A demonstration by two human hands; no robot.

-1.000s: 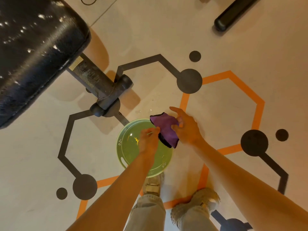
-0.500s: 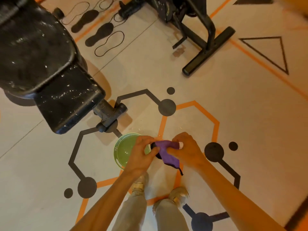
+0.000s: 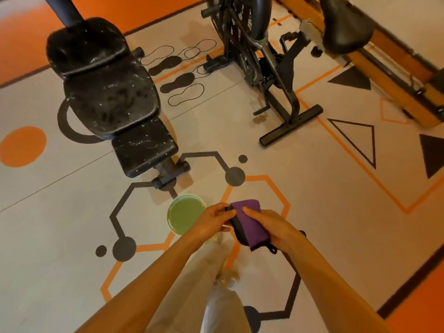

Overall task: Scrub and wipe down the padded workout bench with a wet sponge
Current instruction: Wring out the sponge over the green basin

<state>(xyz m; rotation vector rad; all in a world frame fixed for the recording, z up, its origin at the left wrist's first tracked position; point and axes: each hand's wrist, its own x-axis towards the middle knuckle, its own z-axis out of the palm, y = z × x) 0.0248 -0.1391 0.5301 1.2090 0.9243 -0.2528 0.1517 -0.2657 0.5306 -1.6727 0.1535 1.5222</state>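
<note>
The black padded workout bench (image 3: 113, 99) stands at the upper left, its pads speckled with white foam and wet streaks. I hold a purple sponge pad with a black edge (image 3: 249, 224) in front of me, above the floor. My left hand (image 3: 211, 223) pinches its left black edge. My right hand (image 3: 271, 227) grips it from the right, fingers over the purple face. A green bowl of water (image 3: 183, 213) sits on the floor just left of my hands, below the bench's foot.
A black exercise bike (image 3: 266, 68) stands at the upper middle, its base bar (image 3: 292, 128) reaching toward me. A wooden machine (image 3: 394, 75) runs along the upper right. My legs and shoes (image 3: 225, 280) are below my hands. The floor carries orange and black markings.
My view has lifted from the bowl to take in the whole bench and bike. Both hands rose away from the bowl with the sponge, which now lies flatter between them.
</note>
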